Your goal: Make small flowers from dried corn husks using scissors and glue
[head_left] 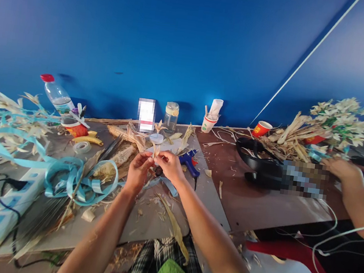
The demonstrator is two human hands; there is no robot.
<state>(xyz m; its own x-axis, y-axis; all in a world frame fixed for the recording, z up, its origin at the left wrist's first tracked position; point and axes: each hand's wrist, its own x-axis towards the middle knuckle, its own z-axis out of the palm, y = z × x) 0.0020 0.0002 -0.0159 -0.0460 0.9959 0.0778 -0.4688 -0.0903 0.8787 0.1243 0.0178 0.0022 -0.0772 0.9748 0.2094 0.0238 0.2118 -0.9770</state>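
Over the middle of the littered table, my left hand [139, 169] and my right hand [170, 166] meet with fingertips pinched together. Between them they hold a small pale strip of corn husk [155, 151], partly hidden by the fingers. Just right of my right hand lies a blue glue gun [192, 162]. A round whitish lid-like disc [156, 138] is right behind the fingertips. Left of my left hand are dried corn cobs [124, 155] and a loose tangle of light blue ribbon [72, 178]. Husk scraps lie around and below my hands.
At the left are a power strip [5, 207] with cords, a tilted plastic bottle [58, 95] and husk flowers [1, 108]. A glass jar [171, 117] and a paper cup [208, 124] line the wall. On the right, a co-worker's hand [343, 169] is beside black headgear [259, 160].
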